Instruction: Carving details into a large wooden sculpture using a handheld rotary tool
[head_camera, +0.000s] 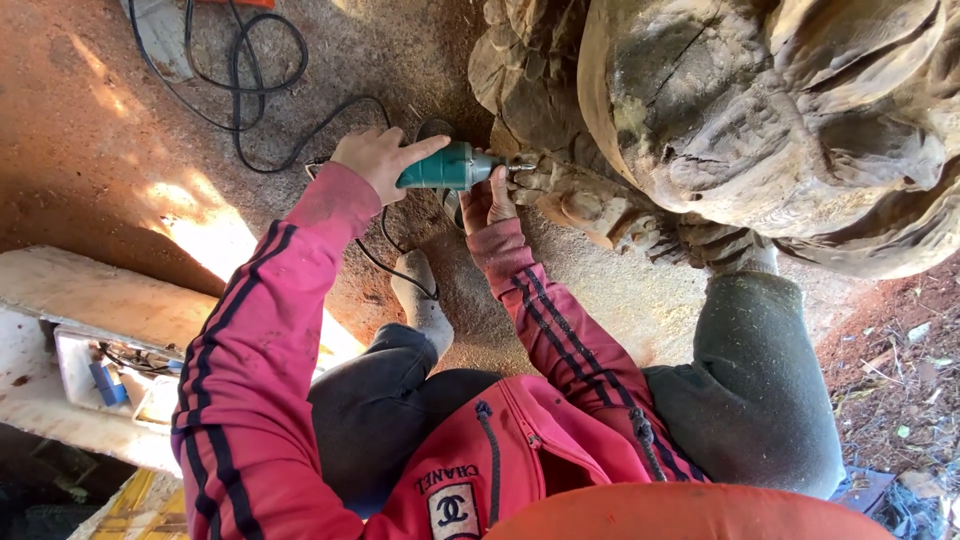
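A: We log the green rotary grinder (447, 167), tip touching the wood carving (640, 130) low on its side.

B: Our left hand (378, 157) wraps its body; our right hand (487, 203) braces beneath the nose, fingers curled. Black cord (250, 110) trails over sawdust ground (90, 120).

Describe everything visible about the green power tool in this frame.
The green power tool is a slim, cylindrical handheld grinder with a teal plastic-looking body and a metal nose. It lies level, its bit tip against the carved wooden sculpture. The left hand grips its rear; the right hand steadies beneath its front. A black cable trails across the sawdust-covered ground.
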